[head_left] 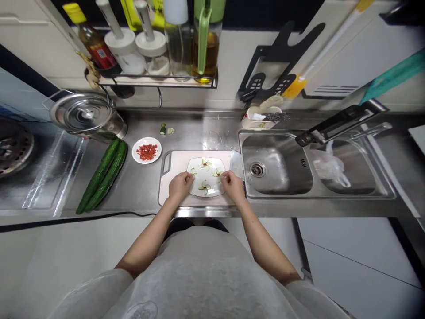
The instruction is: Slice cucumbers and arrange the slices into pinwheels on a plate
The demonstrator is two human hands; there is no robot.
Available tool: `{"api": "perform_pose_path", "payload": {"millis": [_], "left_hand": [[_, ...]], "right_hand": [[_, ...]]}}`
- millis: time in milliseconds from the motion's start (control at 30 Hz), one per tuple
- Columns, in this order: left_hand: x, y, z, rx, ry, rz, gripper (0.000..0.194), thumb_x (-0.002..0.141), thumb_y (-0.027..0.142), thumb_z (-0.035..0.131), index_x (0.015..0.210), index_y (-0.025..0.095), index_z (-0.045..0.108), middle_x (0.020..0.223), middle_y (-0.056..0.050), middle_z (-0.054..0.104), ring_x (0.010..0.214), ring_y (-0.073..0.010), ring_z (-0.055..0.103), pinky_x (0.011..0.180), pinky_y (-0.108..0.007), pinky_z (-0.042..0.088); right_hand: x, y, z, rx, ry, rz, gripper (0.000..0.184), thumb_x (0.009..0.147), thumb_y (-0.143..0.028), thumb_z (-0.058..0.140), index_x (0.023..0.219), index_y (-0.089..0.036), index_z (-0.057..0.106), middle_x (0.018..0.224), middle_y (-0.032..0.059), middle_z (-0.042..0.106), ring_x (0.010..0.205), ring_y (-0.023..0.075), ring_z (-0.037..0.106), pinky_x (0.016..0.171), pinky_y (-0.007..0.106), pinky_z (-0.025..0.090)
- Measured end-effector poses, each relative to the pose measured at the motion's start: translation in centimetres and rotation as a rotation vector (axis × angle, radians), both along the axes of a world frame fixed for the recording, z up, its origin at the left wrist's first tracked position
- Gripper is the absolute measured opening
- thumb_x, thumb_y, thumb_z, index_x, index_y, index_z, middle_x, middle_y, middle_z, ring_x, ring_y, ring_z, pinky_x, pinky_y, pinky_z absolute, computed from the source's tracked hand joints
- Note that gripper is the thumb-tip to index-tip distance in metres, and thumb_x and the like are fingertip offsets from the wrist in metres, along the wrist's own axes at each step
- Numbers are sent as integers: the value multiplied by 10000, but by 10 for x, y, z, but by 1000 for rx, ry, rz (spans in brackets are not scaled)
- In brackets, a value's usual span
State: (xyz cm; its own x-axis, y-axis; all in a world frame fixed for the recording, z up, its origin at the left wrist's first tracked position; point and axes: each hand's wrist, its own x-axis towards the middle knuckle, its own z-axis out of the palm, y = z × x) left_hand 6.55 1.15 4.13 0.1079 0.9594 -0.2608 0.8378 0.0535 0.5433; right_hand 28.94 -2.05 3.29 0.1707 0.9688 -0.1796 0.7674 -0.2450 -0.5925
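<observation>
A white, squarish plate (198, 191) lies on a light cutting board (175, 161) with a grey rim. Thin green-edged slices, apparently cucumber, form small curved patterns with red bits at their centres, such as the cucumber slices (205, 188) near the front. My left hand (180, 185) is pinched closed over the plate's left edge, partly covering the slices there. Over the right edge, my right hand (233, 184) pinches beside another group of cucumber slices (217, 172). What either set of fingertips holds is too small to make out. A broad knife blade (236, 161) rests at the board's right end.
Left of the board are a small dish (134, 153) of chopped red pieces, two whole cucumbers (102, 177), cucumber ends (163, 129) and a lidded steel pot (86, 113). A double sink (279, 195) with a faucet (341, 124) lies right. Bottles and jars fill the rack (159, 82) above.
</observation>
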Motion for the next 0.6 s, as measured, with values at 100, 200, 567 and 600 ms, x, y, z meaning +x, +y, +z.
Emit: {"api": "perform_pose_path", "payload": {"millis": [100, 200, 567, 600], "left_hand": [[-11, 0, -2, 45, -22, 58, 172, 855, 336, 515, 866, 228, 650, 779, 6, 649, 755, -139, 577, 674, -238, 382], [-23, 0, -6, 71, -35, 120, 181, 849, 344, 516, 864, 226, 651, 753, 7, 637, 733, -133, 572, 665, -231, 380], [-70, 29, -9, 149, -19, 317, 230, 847, 383, 504, 900, 221, 659, 735, 11, 635, 678, -124, 568, 643, -215, 372], [-73, 32, -8, 163, -20, 327, 231, 846, 385, 504, 902, 223, 659, 742, 11, 639, 687, -125, 573, 644, -213, 373]], "right_hand": [[13, -2, 1, 52, 41, -94, 251, 852, -362, 430, 892, -191, 609, 597, -22, 530, 588, 144, 497, 589, 238, 323], [22, -6, 1, 99, 75, -151, 258, 834, -382, 436, 868, -190, 605, 574, -30, 499, 577, 143, 487, 593, 241, 335], [30, -9, -1, 195, 152, -200, 346, 803, -484, 452, 868, -185, 612, 549, -42, 464, 532, 133, 450, 568, 247, 358], [31, -8, -1, 197, 149, -198, 348, 799, -487, 454, 865, -185, 614, 544, -43, 462, 524, 132, 441, 559, 248, 355]]}}
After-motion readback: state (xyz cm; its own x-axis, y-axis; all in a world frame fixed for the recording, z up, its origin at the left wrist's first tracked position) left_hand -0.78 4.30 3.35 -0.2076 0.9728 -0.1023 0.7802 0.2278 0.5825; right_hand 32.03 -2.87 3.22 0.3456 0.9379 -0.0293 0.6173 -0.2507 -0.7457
